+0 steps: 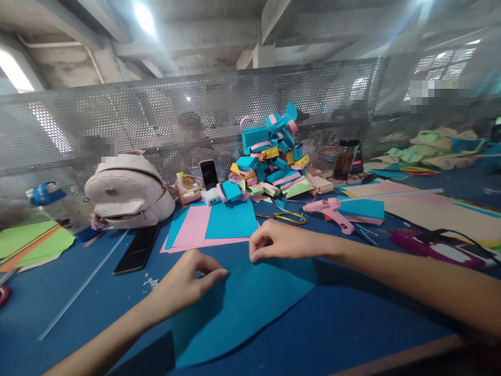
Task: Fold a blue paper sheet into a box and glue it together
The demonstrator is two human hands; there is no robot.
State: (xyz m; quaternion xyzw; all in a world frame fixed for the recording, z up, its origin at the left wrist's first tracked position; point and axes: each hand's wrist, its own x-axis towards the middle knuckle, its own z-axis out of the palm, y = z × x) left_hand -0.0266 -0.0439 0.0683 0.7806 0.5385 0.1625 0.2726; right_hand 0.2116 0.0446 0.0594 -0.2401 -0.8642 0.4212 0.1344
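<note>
A blue sheet of paper (pixel 250 313) is held between my two hands over the blue table, its near edge curving toward me. My left hand (pixel 191 279) pinches its upper left edge, thumb on top. Further right, my right hand (pixel 279 241) grips the far edge with curled fingers and thumb. Just beyond the hands lie stacked blue and pink paper sheets (pixel 230 218). Yellow-handled scissors (pixel 289 217) rest past my right hand, and a pink glue gun (pixel 332 211) lies to their right.
A heap of folded paper pieces (pixel 274 162) stands at the back against a perforated metal screen (pixel 156 104). On the left are a white backpack (pixel 129 190), a bottle (pixel 62 209), a black phone (pixel 136 250) and a clear ruler (pixel 86 284). A magenta device (pixel 434 248) with a cable lies right.
</note>
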